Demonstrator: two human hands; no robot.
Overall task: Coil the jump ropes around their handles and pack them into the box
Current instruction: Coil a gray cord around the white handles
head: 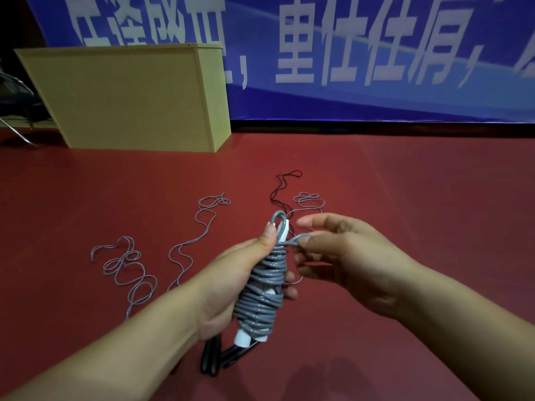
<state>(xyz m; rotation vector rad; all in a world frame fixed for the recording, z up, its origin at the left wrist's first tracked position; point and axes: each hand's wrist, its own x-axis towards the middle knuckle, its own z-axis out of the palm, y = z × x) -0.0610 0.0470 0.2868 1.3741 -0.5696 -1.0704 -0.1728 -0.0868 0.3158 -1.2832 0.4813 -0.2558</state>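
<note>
The blue banner (376, 53) beyond both hands carries large white Chinese characters, cut off and blurred; "重任在肩" seems readable. The left hand (231, 285) grips white handles (243, 338) wrapped in grey jump rope (263, 296). Just beside it, the right hand (344, 256) pinches the rope's free loop. Loose grey ropes (127, 267) lie on the red floor (405, 198) left of the left hand; black handles (212, 360) lie below it; a beige box (130, 96) stands far beyond
</note>
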